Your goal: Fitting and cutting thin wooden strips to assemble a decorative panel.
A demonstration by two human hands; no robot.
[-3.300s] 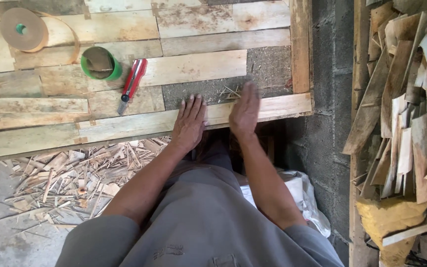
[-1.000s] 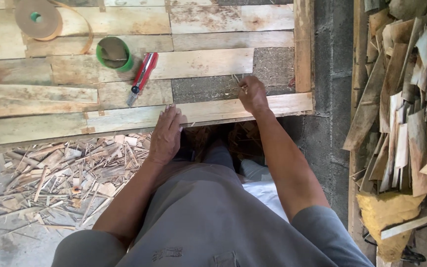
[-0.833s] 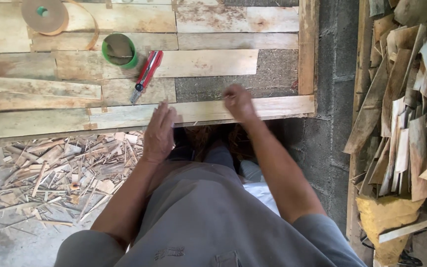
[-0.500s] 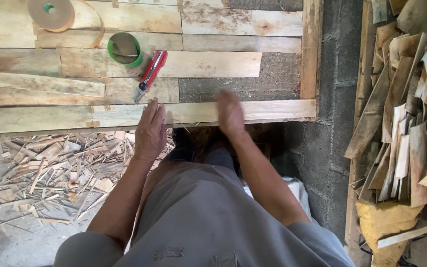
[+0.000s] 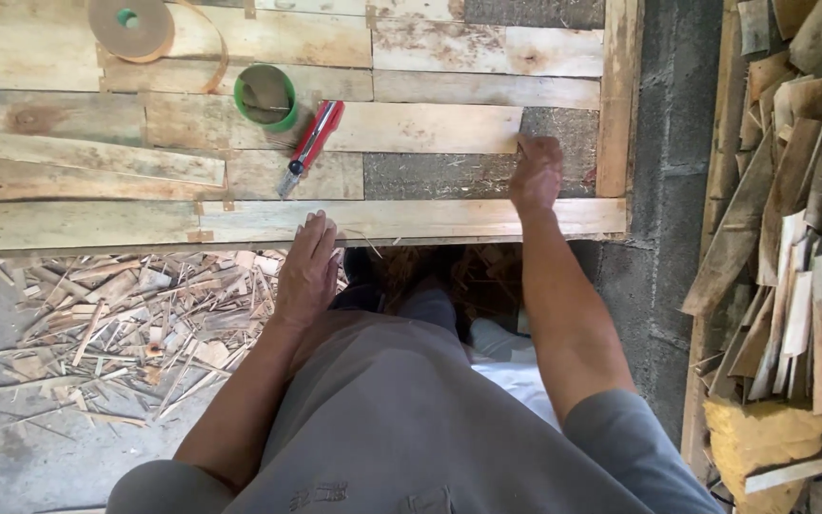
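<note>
- Red knife (image 5: 309, 148): on the boards just beyond the left hand (image 5: 306, 271), well left of the right hand (image 5: 537, 171), blade end nearer.
- Green ring (image 5: 265, 97): just beside the knife's far end.
- Brown tape roll (image 5: 130, 26): farther off, to the left, with a loose strip trailing.
- Wood chips (image 5: 107, 314): strewn on the floor left of the left hand.
- Offcuts (image 5: 801, 219): stacked well right of the right hand, past the grey block wall (image 5: 677, 143).
- Yellow sack (image 5: 758, 443): under the offcuts.

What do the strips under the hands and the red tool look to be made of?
Strips: thin raw wood, likely veneer; pale, unfinished, with grain, knots and stains. Red tool: seemingly a plastic body, smooth and glossy, with a dark tip, probably metal.
</note>
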